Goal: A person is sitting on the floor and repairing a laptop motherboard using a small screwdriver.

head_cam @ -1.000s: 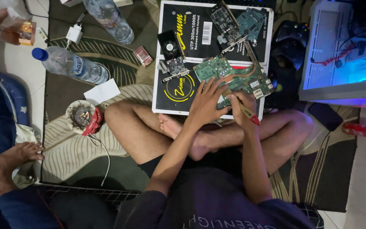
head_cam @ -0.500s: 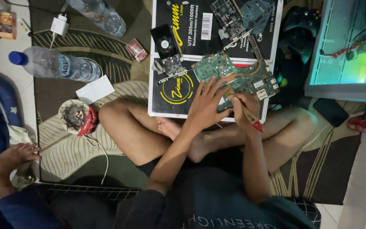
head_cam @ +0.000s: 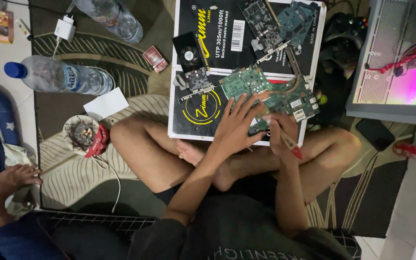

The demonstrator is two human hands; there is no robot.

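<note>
- the green circuit board point(head_cam: 270, 94) lies on a black-and-white box point(head_cam: 203, 113) in front of the crossed legs, just beyond both hands.
- the left hand point(head_cam: 234, 127) is flat, fingers spread, pressing the board's near edge — forearm angled up from the lap.
- the right hand point(head_cam: 281, 132) is curled around a red-handled tool point(head_cam: 292, 146), its tip at the board.

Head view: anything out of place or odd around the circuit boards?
Yes: a water bottle lies on its side on the rug, near the boards. The green circuit board sits askew on a cardboard box, not a bench.
</note>
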